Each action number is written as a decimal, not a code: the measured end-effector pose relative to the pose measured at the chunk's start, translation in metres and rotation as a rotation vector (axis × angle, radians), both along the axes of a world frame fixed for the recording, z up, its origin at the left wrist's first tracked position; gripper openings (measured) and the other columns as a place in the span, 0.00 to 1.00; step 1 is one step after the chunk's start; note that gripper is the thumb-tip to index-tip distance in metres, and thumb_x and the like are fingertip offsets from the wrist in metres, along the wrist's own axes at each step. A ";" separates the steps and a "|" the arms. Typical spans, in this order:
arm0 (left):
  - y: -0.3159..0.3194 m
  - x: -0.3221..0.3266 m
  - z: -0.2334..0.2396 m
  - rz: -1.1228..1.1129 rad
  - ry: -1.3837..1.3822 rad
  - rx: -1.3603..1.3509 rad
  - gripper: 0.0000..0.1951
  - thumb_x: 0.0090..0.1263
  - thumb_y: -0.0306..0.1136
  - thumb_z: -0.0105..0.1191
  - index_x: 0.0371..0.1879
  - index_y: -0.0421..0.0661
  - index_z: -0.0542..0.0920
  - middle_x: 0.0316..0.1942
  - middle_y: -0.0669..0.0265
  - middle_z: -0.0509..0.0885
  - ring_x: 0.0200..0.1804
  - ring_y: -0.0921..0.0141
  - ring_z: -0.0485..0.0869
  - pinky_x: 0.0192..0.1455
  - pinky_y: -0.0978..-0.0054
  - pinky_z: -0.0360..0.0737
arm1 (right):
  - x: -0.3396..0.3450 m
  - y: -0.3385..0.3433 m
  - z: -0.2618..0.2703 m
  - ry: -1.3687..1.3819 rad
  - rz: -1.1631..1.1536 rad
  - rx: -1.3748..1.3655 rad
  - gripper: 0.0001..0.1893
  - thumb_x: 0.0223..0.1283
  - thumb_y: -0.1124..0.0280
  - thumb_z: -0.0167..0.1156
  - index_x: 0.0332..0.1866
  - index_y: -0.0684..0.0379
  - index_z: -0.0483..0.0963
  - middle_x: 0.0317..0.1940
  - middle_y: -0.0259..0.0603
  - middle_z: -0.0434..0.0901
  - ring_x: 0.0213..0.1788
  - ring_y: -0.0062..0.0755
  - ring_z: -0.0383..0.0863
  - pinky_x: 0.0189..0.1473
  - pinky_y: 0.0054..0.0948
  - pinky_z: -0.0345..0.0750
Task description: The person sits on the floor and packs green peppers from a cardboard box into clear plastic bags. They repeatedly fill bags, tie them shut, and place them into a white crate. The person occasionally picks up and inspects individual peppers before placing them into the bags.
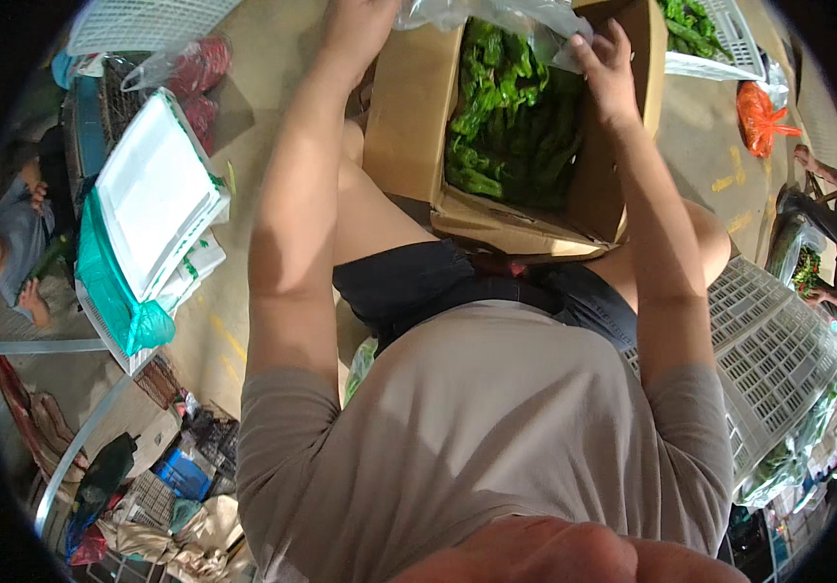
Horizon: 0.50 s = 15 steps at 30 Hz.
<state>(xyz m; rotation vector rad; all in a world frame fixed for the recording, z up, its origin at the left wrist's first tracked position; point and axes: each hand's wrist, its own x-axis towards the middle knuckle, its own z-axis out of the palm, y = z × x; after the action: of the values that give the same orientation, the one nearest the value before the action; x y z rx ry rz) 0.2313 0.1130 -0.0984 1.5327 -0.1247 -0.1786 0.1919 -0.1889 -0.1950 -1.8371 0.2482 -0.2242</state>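
Observation:
An open cardboard box [407, 109] stands between my legs, filled with long green peppers [495, 95]. Across its far end stretches a clear plastic bag [455, 11]. My right hand [608, 73] is above the box's right side, its fingertips gripping the bag's edge. At the top edge of the view, my left hand [364, 22] is beside the bag's other end. Its fingers are cut off by the frame, so its grip is hidden.
White plastic crates [783, 350] stand at my right and at upper left. More green peppers [688, 29] lie in a crate at upper right, near an orange bag [761, 120]. White foam trays [160, 197] are stacked at left. Other people sit at both sides.

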 end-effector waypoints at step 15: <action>-0.024 0.032 0.019 -0.101 -0.110 0.256 0.17 0.72 0.29 0.52 0.53 0.29 0.73 0.41 0.59 0.84 0.37 0.73 0.84 0.39 0.81 0.81 | -0.093 0.105 -0.172 0.917 1.240 -0.994 0.64 0.43 0.33 0.66 0.77 0.43 0.29 0.65 0.61 0.60 0.57 0.58 0.74 0.54 0.47 0.77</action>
<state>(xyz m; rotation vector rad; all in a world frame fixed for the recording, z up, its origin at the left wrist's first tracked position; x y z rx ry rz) 0.2634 0.0885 -0.0793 1.7931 -0.2749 -0.1962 0.0993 -0.0835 -0.3671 -2.5646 -0.5076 1.6283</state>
